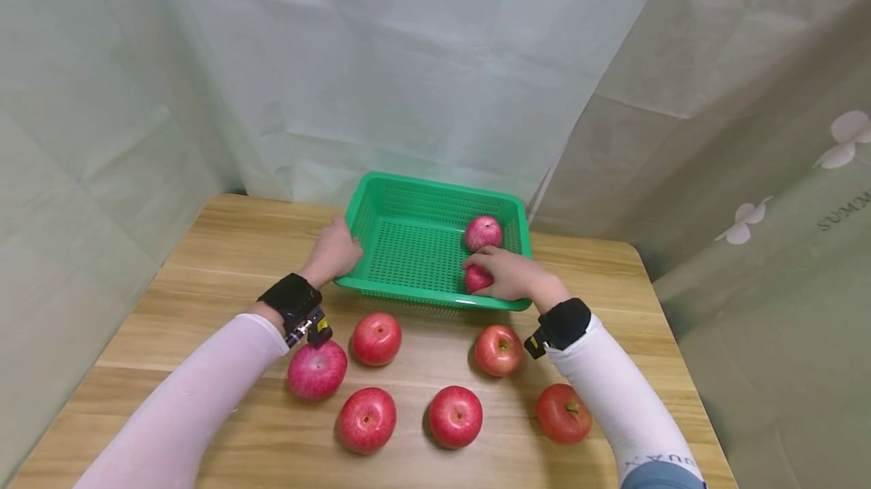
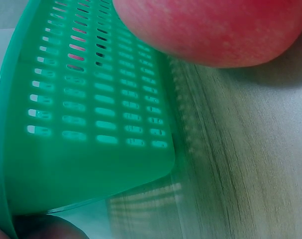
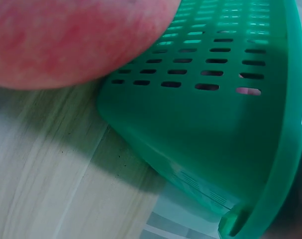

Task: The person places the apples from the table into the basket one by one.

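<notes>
A green slotted basket (image 1: 381,202) stands at the back of the wooden table. My left hand (image 1: 333,251) grips its left front corner. My right hand (image 1: 506,273) reaches over the front rim and holds a red apple (image 1: 478,278) down inside the basket. A second apple (image 1: 483,233) lies in the basket just behind it. The left wrist view shows the basket's outer wall (image 2: 91,119) close up with an apple (image 2: 215,30) beside it. In the right wrist view the basket's corner (image 3: 230,129) fills the frame, an apple (image 3: 66,40) at upper left.
Several red apples lie on the table (image 1: 224,247) in front of the basket, among them one (image 1: 316,369) by my left wrist, one (image 1: 499,350) by my right wrist and one (image 1: 563,413) at the right. Pale curtains hang behind and to both sides.
</notes>
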{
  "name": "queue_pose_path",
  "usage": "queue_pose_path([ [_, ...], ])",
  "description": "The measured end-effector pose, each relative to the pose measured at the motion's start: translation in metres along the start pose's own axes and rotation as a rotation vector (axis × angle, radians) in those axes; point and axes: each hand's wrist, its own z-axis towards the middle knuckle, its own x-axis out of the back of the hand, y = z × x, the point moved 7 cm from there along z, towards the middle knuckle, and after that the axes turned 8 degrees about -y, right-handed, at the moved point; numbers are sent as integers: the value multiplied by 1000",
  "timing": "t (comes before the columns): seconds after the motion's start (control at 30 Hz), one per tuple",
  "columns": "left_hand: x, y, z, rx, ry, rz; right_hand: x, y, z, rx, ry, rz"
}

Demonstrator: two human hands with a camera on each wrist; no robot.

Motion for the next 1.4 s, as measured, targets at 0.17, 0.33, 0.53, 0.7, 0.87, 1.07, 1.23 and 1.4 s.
queue_pose_path([
  [0.17, -1, 0, 0, 8, -3, -10, 1, -3, -1, 28, 3, 15],
  [0.33, 0, 0, -1, 5, -6, -18, 0, -3, -1, 18, -15, 24],
  [0.53, 1, 2, 0, -9, 4, -13, 1, -3, 0, 22, -18, 15],
  [0.7, 2, 2, 2, -15, 9, -6, 5, -4, -3, 31, -1, 18],
  [0.87, 1, 0, 1, -24, 0, -8, 11, -2, -16, 32, 62, 81],
  [1.07, -4, -4, 0, -13, -13, -17, 13, 2, -43, 60, 155, 137],
  [1.23, -1, -2, 2, -15, 2, -3, 18, 8, -65, 41, 226, 174],
  [1.4, -1, -2, 2, -18, 3, 9, 15, 15, -90, -1, 253, 202],
])
